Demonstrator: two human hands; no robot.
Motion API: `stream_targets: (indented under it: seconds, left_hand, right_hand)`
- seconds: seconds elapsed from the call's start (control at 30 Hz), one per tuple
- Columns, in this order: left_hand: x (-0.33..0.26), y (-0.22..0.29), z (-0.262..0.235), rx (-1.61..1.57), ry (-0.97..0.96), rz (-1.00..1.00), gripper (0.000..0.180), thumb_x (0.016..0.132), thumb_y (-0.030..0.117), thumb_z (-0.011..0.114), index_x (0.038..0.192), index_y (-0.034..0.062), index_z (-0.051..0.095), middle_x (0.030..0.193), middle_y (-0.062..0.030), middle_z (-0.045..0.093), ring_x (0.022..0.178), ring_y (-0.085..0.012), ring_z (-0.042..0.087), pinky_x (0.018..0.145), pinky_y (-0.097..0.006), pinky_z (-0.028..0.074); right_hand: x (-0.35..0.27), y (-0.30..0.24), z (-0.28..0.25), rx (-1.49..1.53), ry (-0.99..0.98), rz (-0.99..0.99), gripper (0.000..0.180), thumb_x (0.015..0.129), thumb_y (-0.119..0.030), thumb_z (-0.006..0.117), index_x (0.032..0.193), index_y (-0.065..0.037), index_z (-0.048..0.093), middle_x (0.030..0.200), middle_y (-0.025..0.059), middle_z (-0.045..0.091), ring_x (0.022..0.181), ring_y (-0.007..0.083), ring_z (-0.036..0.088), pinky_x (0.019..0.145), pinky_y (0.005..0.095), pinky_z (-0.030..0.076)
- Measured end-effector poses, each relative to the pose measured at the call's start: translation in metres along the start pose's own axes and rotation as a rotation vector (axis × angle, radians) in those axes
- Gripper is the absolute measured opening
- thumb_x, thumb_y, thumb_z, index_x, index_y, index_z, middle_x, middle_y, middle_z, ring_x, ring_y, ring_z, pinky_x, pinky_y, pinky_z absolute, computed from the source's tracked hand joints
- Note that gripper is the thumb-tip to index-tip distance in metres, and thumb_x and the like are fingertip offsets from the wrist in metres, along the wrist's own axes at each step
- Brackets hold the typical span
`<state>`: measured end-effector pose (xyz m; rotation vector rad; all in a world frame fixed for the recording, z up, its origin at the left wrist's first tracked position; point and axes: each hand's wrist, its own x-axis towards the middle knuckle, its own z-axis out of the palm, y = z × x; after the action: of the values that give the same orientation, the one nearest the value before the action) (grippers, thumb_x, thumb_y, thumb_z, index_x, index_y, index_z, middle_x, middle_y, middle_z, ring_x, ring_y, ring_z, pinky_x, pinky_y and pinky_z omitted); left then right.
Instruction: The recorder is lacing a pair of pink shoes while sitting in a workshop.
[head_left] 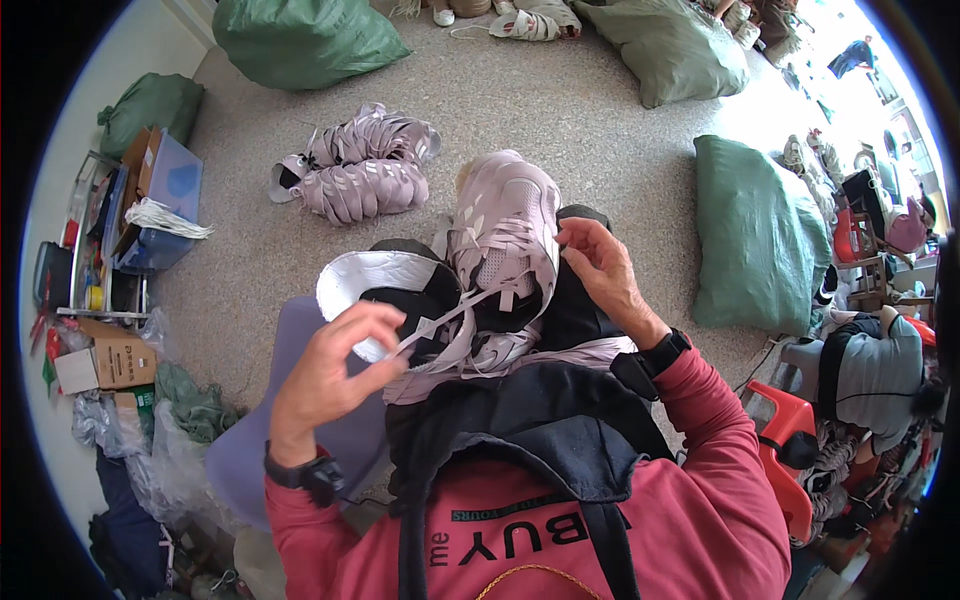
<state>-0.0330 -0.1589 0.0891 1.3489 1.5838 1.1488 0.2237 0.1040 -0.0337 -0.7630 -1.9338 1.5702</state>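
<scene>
A pale pink sneaker (508, 205) lies across my lap, its toe pointing away and its laces loosely crossed. A light shoelace (452, 318) runs taut from it toward my left hand (340, 362), whose thumb and forefinger curl round its end. Beside the sneaker's right edge is my right hand (608, 278), fingers bent and slightly apart, with nothing visible between them. To the left of the sneaker, a white curved piece (345, 285) with a dark inside rests near my left hand. More pink shoe parts lie lower on my lap, partly hidden by my dark apron (520, 405).
Two rows of stacked pink shoe uppers (365, 190) lie on the speckled floor ahead. Green sacks (755, 235) stand to the right and at the back. A purple stool (290, 400) is at my left, with a crate (175, 190) and cardboard boxes beyond. A red chair (785, 450) stands at right.
</scene>
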Motion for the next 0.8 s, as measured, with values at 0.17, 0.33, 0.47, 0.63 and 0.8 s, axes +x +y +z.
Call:
stream_targets:
  seconds: [0.17,0.33,0.47,0.63,0.8]
  left_hand:
    - [0.061,-0.029,0.07,0.456,0.056,0.203,0.018,0.084,0.009,0.076,0.093,0.0027,0.062,0.096,-0.0114,0.063,0.092,-0.0295,0.064,0.082,-0.039,0.05]
    - [0.101,-0.059,0.112,0.735,0.1,0.336,0.019,0.083,0.016,0.076,0.091,0.0052,0.063,0.092,-0.0106,0.061,0.089,-0.0316,0.062,0.08,-0.042,0.047]
    - [0.112,-0.065,0.121,0.816,0.136,0.363,0.018,0.082,0.018,0.076,0.091,0.0074,0.064,0.092,-0.0093,0.06,0.09,-0.0285,0.06,0.081,-0.041,0.044]
    - [0.115,-0.073,0.132,0.853,0.149,0.367,0.015,0.082,0.017,0.074,0.091,0.0079,0.066,0.09,-0.0074,0.062,0.09,-0.0266,0.06,0.084,-0.04,0.04]
    - [0.115,-0.083,0.138,0.847,0.205,0.356,0.011,0.083,0.013,0.071,0.091,0.0079,0.067,0.088,-0.007,0.063,0.091,-0.0251,0.061,0.089,-0.042,0.038]
  right_hand:
    - [-0.01,0.004,0.013,0.122,-0.092,0.065,0.034,0.095,0.001,0.063,0.129,0.0,0.057,0.104,0.0024,0.064,0.096,0.0077,0.06,0.086,0.0223,0.051]
    - [-0.002,0.005,0.024,-0.019,-0.019,0.091,0.033,0.093,-0.001,0.065,0.125,0.001,0.058,0.091,-0.0004,0.064,0.081,0.0055,0.059,0.072,0.0211,0.051]
    - [0.002,0.008,0.026,-0.052,-0.001,0.105,0.033,0.093,-0.001,0.063,0.125,0.001,0.058,0.09,-0.0004,0.064,0.079,0.0051,0.058,0.07,0.0213,0.05]
    - [0.014,0.003,0.019,0.095,-0.078,0.126,0.032,0.09,-0.002,0.062,0.122,0.002,0.06,0.088,0.0056,0.068,0.076,0.0137,0.065,0.069,0.0287,0.053]
    - [0.034,-0.023,-0.02,0.626,-0.48,0.364,0.042,0.092,-0.001,0.063,0.134,-0.001,0.055,0.101,0.0016,0.065,0.09,0.0094,0.062,0.08,0.0248,0.051]
